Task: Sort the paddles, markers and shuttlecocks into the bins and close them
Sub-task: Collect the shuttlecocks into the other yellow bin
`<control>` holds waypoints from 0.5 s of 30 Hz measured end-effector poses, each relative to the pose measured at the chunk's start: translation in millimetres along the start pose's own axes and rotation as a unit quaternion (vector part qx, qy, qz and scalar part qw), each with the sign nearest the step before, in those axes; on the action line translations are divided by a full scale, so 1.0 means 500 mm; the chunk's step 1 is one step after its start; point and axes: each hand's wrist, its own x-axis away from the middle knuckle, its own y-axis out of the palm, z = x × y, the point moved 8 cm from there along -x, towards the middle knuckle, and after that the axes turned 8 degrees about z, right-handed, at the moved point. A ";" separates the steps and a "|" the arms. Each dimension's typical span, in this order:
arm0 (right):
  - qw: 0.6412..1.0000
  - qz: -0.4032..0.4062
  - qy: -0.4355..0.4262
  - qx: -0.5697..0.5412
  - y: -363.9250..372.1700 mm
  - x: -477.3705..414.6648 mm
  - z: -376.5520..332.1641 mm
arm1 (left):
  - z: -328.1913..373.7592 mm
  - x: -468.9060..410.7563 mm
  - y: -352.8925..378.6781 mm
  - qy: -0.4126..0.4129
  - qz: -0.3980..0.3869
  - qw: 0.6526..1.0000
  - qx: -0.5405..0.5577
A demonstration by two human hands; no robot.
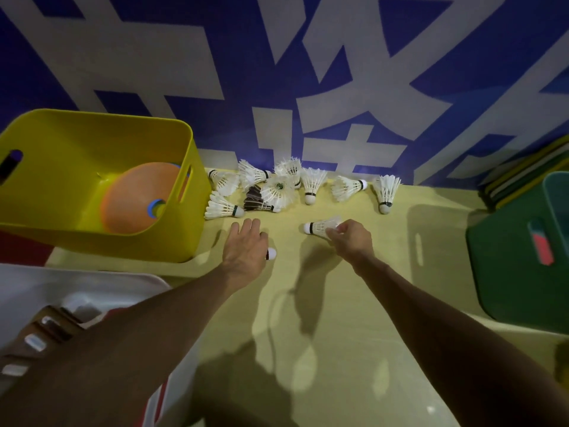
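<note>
Shuttlecocks [312, 180] judged light, feathers fragile; cork the safest hold. Right hand [351, 238] pinches one's skirt; left hand [246, 248] covers another, grip unclear.

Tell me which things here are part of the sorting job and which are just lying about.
Job: loose shuttlecocks; shuttlecock in right hand; orange markers; yellow bin; green bin; white bin; stacked panels, possibly lids.
Lying about: blue banner; brown object, lower left.
</note>
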 end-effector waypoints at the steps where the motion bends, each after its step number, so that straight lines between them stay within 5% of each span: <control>1: 1.000 0.010 0.006 -0.016 -0.006 0.009 0.010 | 0.005 0.008 0.004 -0.003 -0.009 1.000 0.009; 8: 0.986 0.034 0.053 -0.152 -0.064 0.078 0.100 | 0.076 0.074 -0.005 -0.057 -0.054 0.979 0.187; 12: 0.979 -0.014 0.082 -0.185 -0.105 0.112 0.157 | 0.110 0.116 -0.033 -0.167 -0.066 0.863 0.472; 15: 0.973 -0.024 0.079 -0.216 -0.155 0.135 0.180 | 0.128 0.142 -0.089 -0.203 -0.026 0.819 0.537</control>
